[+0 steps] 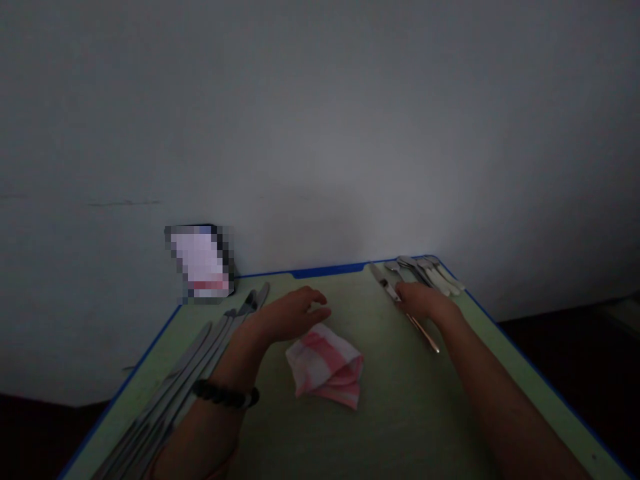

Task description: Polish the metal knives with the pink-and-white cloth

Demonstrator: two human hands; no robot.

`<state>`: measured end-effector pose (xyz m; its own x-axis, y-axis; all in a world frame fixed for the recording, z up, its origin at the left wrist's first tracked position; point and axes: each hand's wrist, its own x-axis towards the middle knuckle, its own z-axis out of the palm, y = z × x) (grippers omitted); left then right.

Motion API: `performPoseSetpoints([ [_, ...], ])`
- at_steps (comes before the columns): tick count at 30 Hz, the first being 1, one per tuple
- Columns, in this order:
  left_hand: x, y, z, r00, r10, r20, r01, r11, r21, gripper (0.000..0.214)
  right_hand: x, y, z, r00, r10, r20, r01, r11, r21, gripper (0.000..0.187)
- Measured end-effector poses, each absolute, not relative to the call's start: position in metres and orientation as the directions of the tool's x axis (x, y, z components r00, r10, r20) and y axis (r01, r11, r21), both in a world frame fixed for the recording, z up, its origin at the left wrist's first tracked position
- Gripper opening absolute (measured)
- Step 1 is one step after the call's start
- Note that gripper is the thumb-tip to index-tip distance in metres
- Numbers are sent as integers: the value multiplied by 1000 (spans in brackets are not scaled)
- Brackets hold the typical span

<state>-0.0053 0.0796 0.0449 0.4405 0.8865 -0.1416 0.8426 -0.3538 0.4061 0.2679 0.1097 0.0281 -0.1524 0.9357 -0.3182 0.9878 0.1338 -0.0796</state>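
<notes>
My right hand (423, 300) has its fingers closed around the middle of a table knife (424, 335). The blade points to the back of the table and the handle's end towards me; the fingers hide part of it. My left hand (300, 312), a dark beaded bracelet on its wrist, hovers with curved fingers and thumb apart, holding nothing. Just below it lies a folded pink-and-white cloth (327, 367). Left of that arm, several long metal knives (185, 370) lie side by side, partly covered by the forearm.
Several spoons (410, 263) and pale-handled pieces of cutlery (447, 279) lie at the back right corner. A phone-like device (200, 260) with a blurred screen leans on the wall at the back left. The pale green table (375, 413) has a blue edge and meets the wall.
</notes>
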Motion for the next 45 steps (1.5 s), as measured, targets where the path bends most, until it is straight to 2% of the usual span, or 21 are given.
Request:
performPoseSetpoints([
  [5,-5,80,43,449,866,-221,869,-366,334,44,266,113,23,-111,950,-293,993,91,-82,30],
  [13,0,79,47,469,847,-249,863,-380,332,40,258,113,22,-34,974,-226,997,16,-82,36],
  [22,-2,79,48,485,835,-260,856,-391,340,39,253,112,23,110,957,-268,993,-117,-10,38],
  [45,-6,80,48,473,842,-257,855,-370,364,40,256,112,25,121,973,-195,990,-132,-43,35],
])
